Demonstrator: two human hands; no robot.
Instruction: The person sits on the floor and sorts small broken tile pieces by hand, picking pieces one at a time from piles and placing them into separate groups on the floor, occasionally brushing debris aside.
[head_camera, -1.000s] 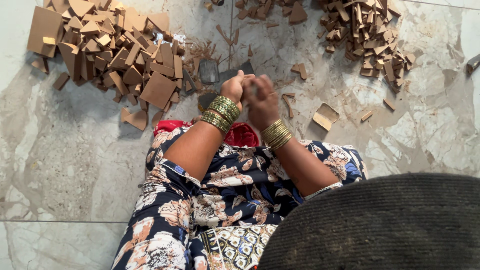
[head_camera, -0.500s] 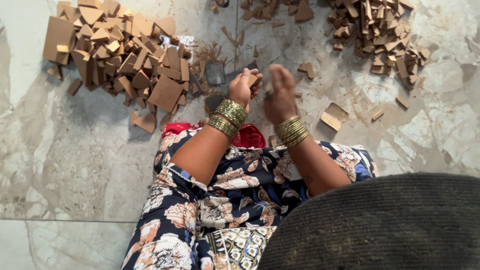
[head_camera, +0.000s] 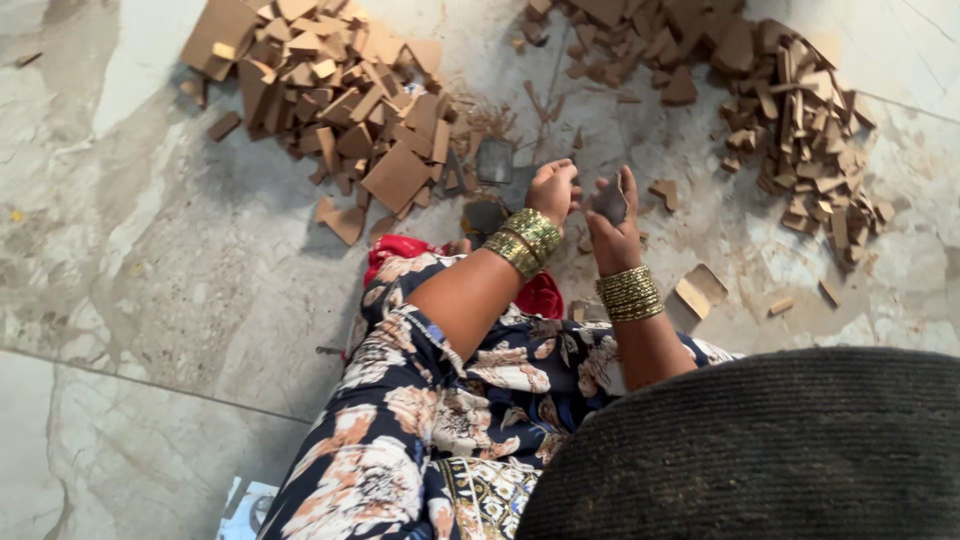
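Dark flat piece (head_camera: 610, 203) in right hand (head_camera: 615, 225) grip, left hand (head_camera: 552, 190) beside, board heaps (head_camera: 340, 100) flanking

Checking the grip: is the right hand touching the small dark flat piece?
Touching. The head view shows the right hand pinching the small dark flat piece between its fingers.

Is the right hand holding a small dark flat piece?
Yes, the right hand grips a small dark flat piece between its fingers, above the floor.

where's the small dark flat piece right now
In the head view it is held up in the right hand, just right of centre: the dark piece sits beside the left hand, above the floor.
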